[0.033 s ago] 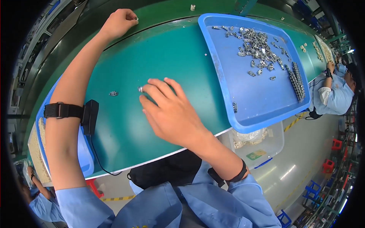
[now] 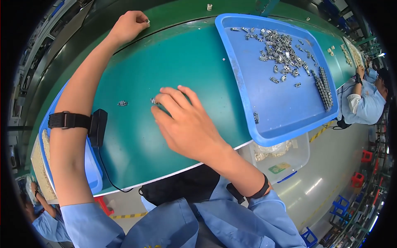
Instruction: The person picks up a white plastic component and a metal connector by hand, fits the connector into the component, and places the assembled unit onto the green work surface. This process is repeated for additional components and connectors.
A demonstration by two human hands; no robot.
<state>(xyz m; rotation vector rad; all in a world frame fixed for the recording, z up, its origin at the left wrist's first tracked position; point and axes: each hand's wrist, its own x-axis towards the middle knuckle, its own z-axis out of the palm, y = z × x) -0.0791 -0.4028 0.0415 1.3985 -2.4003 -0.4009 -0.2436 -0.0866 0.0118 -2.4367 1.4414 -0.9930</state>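
My left hand (image 2: pixel 129 27) is stretched far forward over the darker green strip at the back left. Its thumb and fingertips are pinched on a small whitish piece (image 2: pixel 147 22), too small to make out fully. Over the green tabletop, my right hand (image 2: pixel 188 124) is palm down with bent fingers spread apart. A small shiny metal part (image 2: pixel 153 100) shows at one of its fingertips, touching or nearly so. Another metal part (image 2: pixel 123 103) lies to the left on the tabletop.
A blue tray (image 2: pixel 244 93) at right holds a heap of metal clips (image 2: pixel 279 49) and neat rows (image 2: pixel 324 89) of them. Another blue tray (image 2: pixel 96 175) lies under my left forearm. Below the table edge sits a clear bin (image 2: pixel 304 153). Co-workers (image 2: pixel 364 101) are on both sides.
The view has shifted very slightly. The metal part at my right fingertips shows a little lower; both hands otherwise keep nearly the same pose.
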